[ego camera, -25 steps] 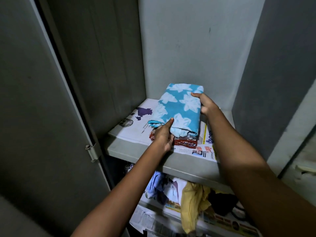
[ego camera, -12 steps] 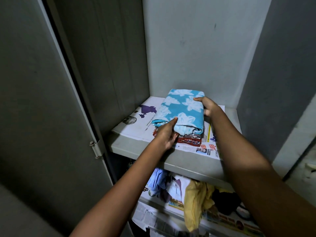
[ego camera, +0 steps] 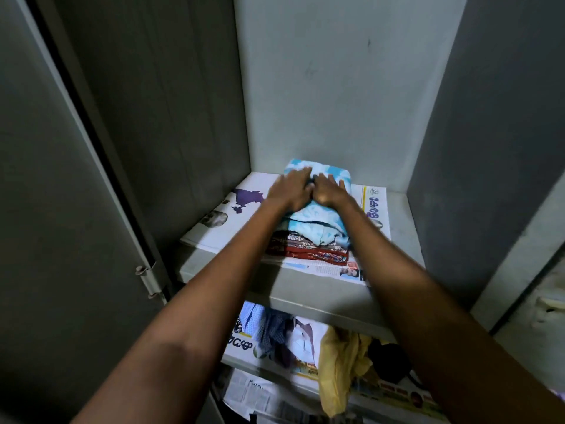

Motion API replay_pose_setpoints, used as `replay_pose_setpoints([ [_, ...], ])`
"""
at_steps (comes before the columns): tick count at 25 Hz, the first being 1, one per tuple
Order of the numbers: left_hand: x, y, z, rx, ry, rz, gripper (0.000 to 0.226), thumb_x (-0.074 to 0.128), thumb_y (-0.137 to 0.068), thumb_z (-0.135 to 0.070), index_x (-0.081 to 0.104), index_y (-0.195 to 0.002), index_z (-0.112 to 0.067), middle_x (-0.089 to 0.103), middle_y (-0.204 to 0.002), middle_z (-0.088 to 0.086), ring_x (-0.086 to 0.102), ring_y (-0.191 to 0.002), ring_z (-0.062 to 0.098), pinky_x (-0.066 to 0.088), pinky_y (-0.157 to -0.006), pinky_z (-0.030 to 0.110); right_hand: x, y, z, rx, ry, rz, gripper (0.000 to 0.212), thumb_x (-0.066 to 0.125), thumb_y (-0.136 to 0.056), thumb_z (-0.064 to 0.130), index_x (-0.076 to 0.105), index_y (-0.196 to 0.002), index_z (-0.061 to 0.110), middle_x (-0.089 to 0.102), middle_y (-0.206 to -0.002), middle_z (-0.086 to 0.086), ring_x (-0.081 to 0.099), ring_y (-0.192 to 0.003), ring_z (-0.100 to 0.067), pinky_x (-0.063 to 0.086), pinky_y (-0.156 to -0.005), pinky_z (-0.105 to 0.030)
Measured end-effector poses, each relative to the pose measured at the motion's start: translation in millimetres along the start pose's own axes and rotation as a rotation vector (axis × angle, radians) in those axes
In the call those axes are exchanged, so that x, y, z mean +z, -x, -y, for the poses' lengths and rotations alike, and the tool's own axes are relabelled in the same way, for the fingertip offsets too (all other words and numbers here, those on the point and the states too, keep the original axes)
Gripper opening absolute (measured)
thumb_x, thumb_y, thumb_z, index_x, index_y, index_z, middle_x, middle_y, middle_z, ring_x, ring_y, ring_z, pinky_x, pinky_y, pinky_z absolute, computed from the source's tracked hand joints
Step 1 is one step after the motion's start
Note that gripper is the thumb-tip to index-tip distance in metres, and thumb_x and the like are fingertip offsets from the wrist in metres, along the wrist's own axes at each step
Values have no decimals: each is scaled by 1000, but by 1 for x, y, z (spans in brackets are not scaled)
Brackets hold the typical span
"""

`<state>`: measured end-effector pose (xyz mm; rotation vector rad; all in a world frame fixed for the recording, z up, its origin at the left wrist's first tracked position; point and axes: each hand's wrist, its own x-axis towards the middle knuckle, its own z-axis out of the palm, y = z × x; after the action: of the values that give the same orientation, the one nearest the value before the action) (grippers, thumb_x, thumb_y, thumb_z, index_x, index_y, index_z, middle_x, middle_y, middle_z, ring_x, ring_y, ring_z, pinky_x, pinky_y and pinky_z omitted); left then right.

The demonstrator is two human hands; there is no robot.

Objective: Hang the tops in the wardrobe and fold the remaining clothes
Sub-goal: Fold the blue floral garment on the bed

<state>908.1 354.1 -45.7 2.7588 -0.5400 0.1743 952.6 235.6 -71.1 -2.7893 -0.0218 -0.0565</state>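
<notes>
A folded blue cloth with white flowers point(ego camera: 318, 223) lies on top of a folded red patterned cloth point(ego camera: 308, 249), both stacked on a newspaper-lined wardrobe shelf point(ego camera: 308, 293). My left hand point(ego camera: 290, 189) and my right hand point(ego camera: 328, 192) lie side by side, palms down, pressing on the top of the blue cloth. The fingers look fairly straight, though motion blur softens them. The far half of the blue cloth is partly hidden under my hands.
Grey wardrobe walls close in the shelf on the left, back and right; the open door point(ego camera: 61, 209) stands at left. On the lower shelf lie loose clothes: a blue checked one point(ego camera: 269, 332), a yellow one point(ego camera: 339, 371), a black one point(ego camera: 388, 359).
The stack has slid deeper onto the shelf. Both hands left the cloth's sides and now lie together flat on its top.
</notes>
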Motion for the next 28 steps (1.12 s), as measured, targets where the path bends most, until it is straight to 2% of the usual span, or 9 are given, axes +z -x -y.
replay_pose_setpoints([
  [1, 17, -3, 7, 5, -80, 115, 49, 23, -102, -30, 23, -148, -14, 19, -156, 7, 18, -144, 23, 14, -116, 38, 12, 1, -5, 9, 105, 20, 53, 24, -102, 30, 13, -150, 10, 6, -159, -6, 4, -146, -24, 3, -117, -42],
  [3, 38, -9, 18, -43, -150, 165, 52, 15, -102, -33, 12, -151, -15, 5, -159, 1, 3, -146, 18, 1, -117, 40, 19, -3, -12, 18, 162, -4, 55, 21, -102, 34, 5, -151, 13, 0, -159, -1, -2, -146, -20, -3, -117, -41],
  [7, 39, -7, 17, -127, -151, 189, 56, 14, -102, -38, 2, -151, -16, -6, -159, 2, -8, -146, 16, -3, -116, 45, 12, -2, -10, 28, 157, 39, 55, 20, -102, 36, 3, -151, 15, -2, -159, 0, -3, -146, -19, -3, -117, -41],
  [14, 36, 1, 19, -118, -154, 215, 54, 12, -102, -35, 0, -151, -15, -8, -158, 2, -9, -146, 17, 0, -117, 46, 10, 50, -5, 34, 154, 107, 56, 19, -103, 35, 3, -151, 8, -3, -159, -7, -2, -146, -20, 0, -117, -37],
  [21, 35, 21, 18, -58, -117, 100, 55, 15, -102, -39, 7, -151, -15, 0, -159, 4, -3, -146, 20, 0, -116, 45, 24, 153, -11, -208, 55, -93, 48, 31, -103, 25, 19, -150, 20, 15, -157, 3, 7, -146, -16, 3, -116, -27],
  [23, 34, 48, 11, -23, -81, 96, 54, 16, -102, -38, 10, -151, -15, 4, -159, 4, 1, -146, 22, 1, -116, 43, 22, 170, -15, -214, -85, -50, 48, 39, -100, 13, 29, -147, 15, 23, -155, -2, 16, -144, -18, 9, -114, -24],
  [24, 31, 64, 6, 5, -39, 90, 53, 20, -103, -36, 13, -150, -13, 8, -158, 5, 6, -146, 22, 5, -116, 42, 19, 180, -15, -191, -271, -34, 43, 42, -98, 7, 39, -141, 10, 34, -150, -7, 29, -139, -21, 20, -111, -24],
  [26, 26, 97, -1, 66, 133, 45, 50, 33, -101, -27, 27, -145, -5, 25, -154, 12, 24, -141, 25, 18, -112, 35, 17, 197, -10, -61, -692, -101, 33, 42, -96, -2, 57, -125, 2, 58, -125, -14, 53, -108, -24, 45, -84, -24],
  [28, 23, 141, -12, 67, 404, -12, 43, 42, -98, -16, 39, -138, -1, 40, -145, 16, 38, -132, 26, 28, -103, 27, 19, 228, -5, 49, -917, -215, 27, 43, -95, -2, 61, -115, 0, 61, -100, -9, 54, -90, -23, 47, -71, -26],
])
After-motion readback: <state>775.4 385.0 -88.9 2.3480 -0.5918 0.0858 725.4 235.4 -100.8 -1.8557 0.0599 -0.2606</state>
